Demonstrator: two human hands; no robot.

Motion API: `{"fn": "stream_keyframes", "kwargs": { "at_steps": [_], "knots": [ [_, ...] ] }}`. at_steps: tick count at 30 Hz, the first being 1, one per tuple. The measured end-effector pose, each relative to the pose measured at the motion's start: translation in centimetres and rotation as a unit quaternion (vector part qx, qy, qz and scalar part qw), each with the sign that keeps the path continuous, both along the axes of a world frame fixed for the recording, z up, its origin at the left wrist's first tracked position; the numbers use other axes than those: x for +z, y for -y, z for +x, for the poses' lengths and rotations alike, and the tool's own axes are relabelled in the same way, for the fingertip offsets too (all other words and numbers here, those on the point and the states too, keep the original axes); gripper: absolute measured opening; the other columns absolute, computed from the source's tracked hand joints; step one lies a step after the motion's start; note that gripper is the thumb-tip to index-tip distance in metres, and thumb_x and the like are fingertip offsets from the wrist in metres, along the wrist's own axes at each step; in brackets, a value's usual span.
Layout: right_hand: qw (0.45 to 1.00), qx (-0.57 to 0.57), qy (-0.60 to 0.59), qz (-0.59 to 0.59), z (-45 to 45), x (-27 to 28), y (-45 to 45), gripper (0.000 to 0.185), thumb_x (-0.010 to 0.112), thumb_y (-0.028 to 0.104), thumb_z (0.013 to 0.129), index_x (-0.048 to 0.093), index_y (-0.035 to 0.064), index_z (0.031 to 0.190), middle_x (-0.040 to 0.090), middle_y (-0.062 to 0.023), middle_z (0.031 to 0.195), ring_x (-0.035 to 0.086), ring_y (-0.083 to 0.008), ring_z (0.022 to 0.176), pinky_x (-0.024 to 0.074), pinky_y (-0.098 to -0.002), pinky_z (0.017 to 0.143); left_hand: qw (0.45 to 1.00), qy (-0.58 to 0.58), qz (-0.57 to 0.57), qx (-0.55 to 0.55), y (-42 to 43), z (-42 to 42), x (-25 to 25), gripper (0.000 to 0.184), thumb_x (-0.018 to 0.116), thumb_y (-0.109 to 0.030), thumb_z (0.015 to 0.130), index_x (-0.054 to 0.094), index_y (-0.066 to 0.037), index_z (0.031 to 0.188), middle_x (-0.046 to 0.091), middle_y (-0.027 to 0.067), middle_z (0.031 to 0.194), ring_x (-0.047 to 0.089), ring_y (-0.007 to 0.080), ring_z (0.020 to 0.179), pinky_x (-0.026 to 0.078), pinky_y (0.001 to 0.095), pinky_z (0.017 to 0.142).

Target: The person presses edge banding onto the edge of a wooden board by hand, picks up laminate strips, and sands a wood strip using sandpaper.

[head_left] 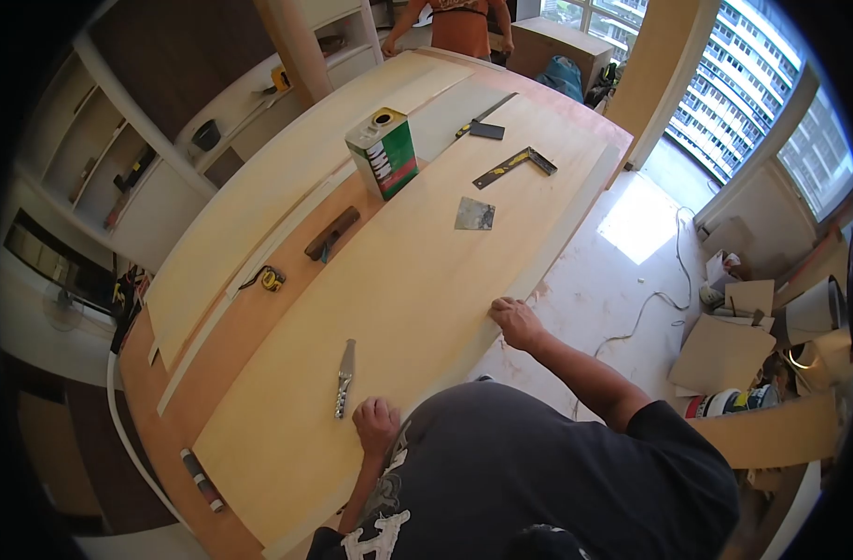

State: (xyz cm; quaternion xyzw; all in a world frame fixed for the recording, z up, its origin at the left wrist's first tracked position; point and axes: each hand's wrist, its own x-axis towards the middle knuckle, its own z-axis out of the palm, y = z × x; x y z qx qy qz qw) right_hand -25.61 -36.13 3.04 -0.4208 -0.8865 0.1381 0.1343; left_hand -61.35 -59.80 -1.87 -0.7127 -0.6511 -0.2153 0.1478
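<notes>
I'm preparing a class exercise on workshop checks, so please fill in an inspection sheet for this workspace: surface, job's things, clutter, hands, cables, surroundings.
Surface: brown tabletop, partly covered by wood sheets.
Job's things: near pale sheet, lying flat under both hands.
Clutter: upright can, hand plane, tape measure, metal square, thin plate, dark block, bladed tool, dark tube.
Hands: left hand curled beside the bladed tool; right hand curled at the sheet's edge; grip unclear.
Cables: cord loose on the floor, right.
Surroundings: person in orange at the far end; shelving left; boards and containers piled right.
</notes>
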Motion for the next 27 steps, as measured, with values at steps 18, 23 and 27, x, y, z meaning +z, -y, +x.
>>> {"fn": "stream_keyframes", "kwargs": {
  "at_steps": [18,23,27],
  "knots": [
    [0.997,-0.066,0.024,-0.014,-2.1,-0.1,1.8,0.023,0.056,-0.004,0.073,0.063,0.0006,0.094,0.059,-0.0132,0.111,0.054,-0.0349,0.118,0.0492,-0.0464,0.092,0.997,0.072,0.017,-0.012,0.1,-0.7,0.4,0.025,0.068,-0.018,0.081,0.064,-0.011,0.104,0.061,0.007,0.104,0.058,0.0283,0.1,0.045,0.0434,0.086],
    [0.996,-0.082,0.018,-0.008,-2.5,0.4,2.3,0.031,0.055,-0.004,0.073,0.064,0.0003,0.102,0.059,-0.0136,0.113,0.054,-0.0359,0.12,0.0485,-0.0461,0.094,0.995,0.097,0.005,-0.008,0.0,-0.6,0.0,0.024,0.068,-0.016,0.08,0.064,-0.012,0.103,0.061,0.0067,0.103,0.058,0.0283,0.1,0.046,0.0438,0.086],
    [0.997,-0.073,0.008,-0.001,-2.2,0.1,2.3,0.029,0.056,-0.004,0.072,0.063,0.0019,0.1,0.058,-0.0124,0.113,0.053,-0.0343,0.121,0.0484,-0.0451,0.094,0.996,0.092,0.014,-0.008,0.0,-0.6,-0.2,0.025,0.069,-0.015,0.079,0.064,-0.011,0.103,0.061,0.0068,0.104,0.058,0.0288,0.1,0.046,0.0444,0.086]
  ]
}}
